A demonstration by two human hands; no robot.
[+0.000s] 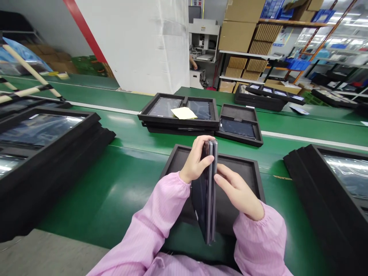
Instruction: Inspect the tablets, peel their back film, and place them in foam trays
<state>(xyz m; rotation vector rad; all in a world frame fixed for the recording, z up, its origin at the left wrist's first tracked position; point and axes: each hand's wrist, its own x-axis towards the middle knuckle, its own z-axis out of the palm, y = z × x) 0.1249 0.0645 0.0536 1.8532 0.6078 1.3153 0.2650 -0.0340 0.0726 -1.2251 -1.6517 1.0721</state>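
Note:
Two flat, dark tablets [203, 199] with grey edges stand upright face to face, edge-on to me, in both my hands. My left hand [197, 161] wraps over their top left corner, with its thumb on the near edge. My right hand [237, 188] grips them from the right, thumb and fingers at the right-hand tablet's side; some fingertips are hidden behind it. Below them lies a black foam tray [247, 178] on the green work surface, its dark floor showing around the tablets.
Ahead stands a stack of black trays [181, 124] holding tablets, with a yellow paper [184, 113] on top. Beside it a tray [255, 132] holds one tablet. Taller stacked trays flank me, the left stack [71, 161] and the right stack [313, 184]. Boxes fill shelves [244, 55] behind.

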